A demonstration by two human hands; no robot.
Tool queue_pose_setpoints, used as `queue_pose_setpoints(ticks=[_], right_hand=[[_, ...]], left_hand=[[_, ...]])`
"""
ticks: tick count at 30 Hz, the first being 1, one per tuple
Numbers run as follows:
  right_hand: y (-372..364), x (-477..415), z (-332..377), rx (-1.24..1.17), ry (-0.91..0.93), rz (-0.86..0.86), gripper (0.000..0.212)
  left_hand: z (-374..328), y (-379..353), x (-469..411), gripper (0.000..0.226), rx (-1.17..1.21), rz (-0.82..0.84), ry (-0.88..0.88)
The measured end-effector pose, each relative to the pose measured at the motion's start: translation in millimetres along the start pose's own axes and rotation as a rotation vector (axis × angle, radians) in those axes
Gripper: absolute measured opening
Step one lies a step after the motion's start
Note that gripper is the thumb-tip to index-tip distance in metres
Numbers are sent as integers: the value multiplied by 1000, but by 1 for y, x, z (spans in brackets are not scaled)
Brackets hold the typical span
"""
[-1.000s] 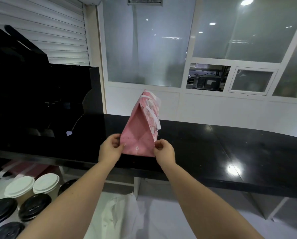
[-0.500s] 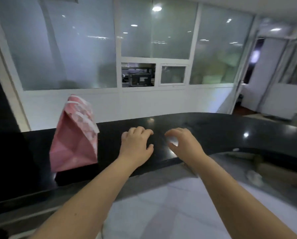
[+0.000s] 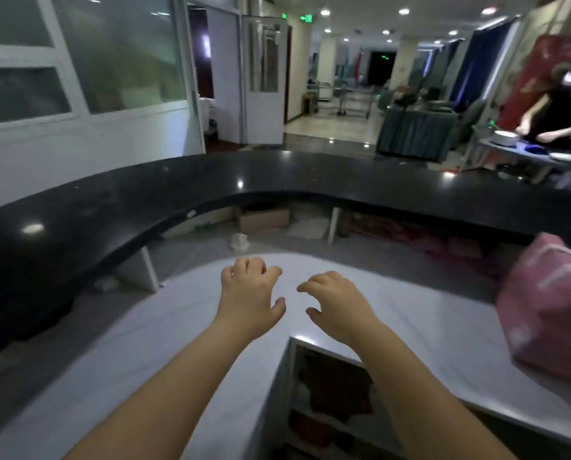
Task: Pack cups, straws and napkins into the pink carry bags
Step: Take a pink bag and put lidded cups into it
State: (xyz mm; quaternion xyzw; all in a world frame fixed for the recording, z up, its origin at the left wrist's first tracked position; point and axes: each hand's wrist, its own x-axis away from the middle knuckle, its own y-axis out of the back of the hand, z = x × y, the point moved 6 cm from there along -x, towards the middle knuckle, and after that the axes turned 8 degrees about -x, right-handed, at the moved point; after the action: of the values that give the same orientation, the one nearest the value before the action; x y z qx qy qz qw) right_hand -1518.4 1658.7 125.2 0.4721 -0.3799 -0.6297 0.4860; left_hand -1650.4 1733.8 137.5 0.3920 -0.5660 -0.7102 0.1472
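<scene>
Both of my hands hang in the air over the white lower worktop [image 3: 184, 313], holding nothing. My left hand [image 3: 249, 295] has loosely curled fingers. My right hand [image 3: 335, 302] is beside it, fingers also relaxed and bent. A pink carry bag [image 3: 546, 310] with white handles stands on the worktop at the far right edge of the view, well to the right of my right hand. No cups, straws or napkins show in this view.
A raised curved black counter [image 3: 111, 207] wraps round the far side of the worktop. Cardboard boxes [image 3: 264, 220] lie beneath it. An open shelf unit [image 3: 337, 403] sits below my right arm. Another person [image 3: 556, 111] works at a table at the far right.
My hands let go of the pink bag on the black counter and my view swung right. That bag is out of view; another pink bag now shows at the right.
</scene>
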Motion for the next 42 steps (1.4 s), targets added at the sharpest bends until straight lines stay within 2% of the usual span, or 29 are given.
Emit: queue_pose_setpoints(ticks=[6,11,15,18,23,29,34,39,42], right_hand=[[39,162,-144,23,-292,-28,42],[108,338,-256,0,-543,-144,41],[156,485,-314,-18,-732,-328,38],[171,577,-339,-4,-881,-365,39],[162,698,-359,-34,-1108,-365,42],[168,826,-383,-17,-1399,-453,45],[203,903,-430,47,-1556,-525,46],[251,970,-502,111,-1682,-514,45],[284,1014,-542,158,-1739,-589,44]], left_hand=[[-204,-29,-2,55,89,65,-210],[-413,-19,18,56,256,72,-378],[-567,-5,52,57,354,90,-515],[-666,0,86,59,435,153,-632],[-792,-5,151,58,481,279,-835],[-925,2,191,52,527,299,-1056],[-1045,8,203,55,602,359,-1209],[-1174,14,200,59,610,356,-1338],[-1251,23,198,60,648,349,-1379]])
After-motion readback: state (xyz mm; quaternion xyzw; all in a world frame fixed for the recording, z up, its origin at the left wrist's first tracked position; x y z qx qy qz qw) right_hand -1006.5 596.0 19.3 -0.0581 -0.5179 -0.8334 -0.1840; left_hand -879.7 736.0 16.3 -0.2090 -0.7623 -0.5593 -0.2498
